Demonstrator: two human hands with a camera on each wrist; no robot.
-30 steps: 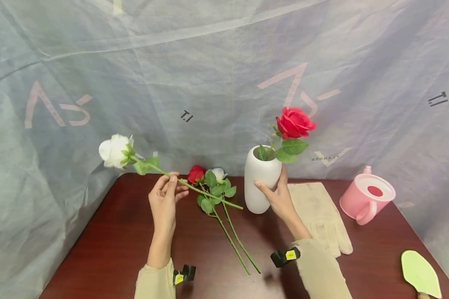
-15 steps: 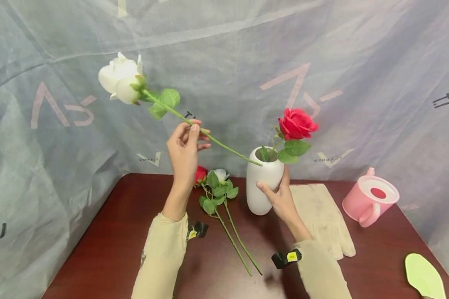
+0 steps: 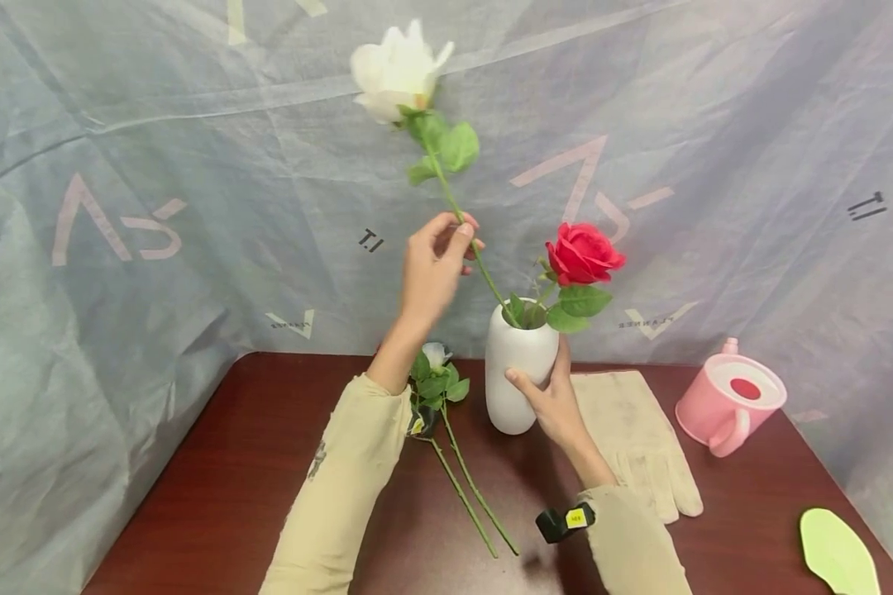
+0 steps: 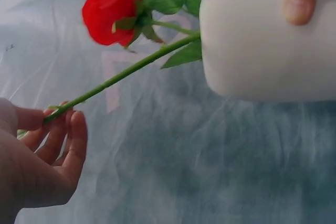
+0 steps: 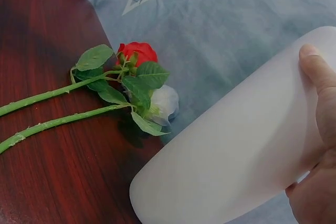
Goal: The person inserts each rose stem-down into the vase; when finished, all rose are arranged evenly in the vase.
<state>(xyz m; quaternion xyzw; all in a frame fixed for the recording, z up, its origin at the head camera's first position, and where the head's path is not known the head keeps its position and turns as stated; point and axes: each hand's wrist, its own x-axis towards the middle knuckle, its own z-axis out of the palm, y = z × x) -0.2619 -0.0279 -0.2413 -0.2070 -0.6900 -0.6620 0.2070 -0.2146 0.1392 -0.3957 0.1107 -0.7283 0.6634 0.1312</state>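
See a white rose held bloom-up and leaning left, with its lower stem end at the mouth of the white vase; cannot tell how far inside. Pinched by its stem between thumb and fingers of the left hand. Find the vase gripped round its side by the right hand, with the thumb across the front. Inside it, notice a red rose leaning right. On the table, left of the vase, find a second red rose and a second white rose, lying together. To the right, note a cream glove, a pink watering can and a pale green flat tool
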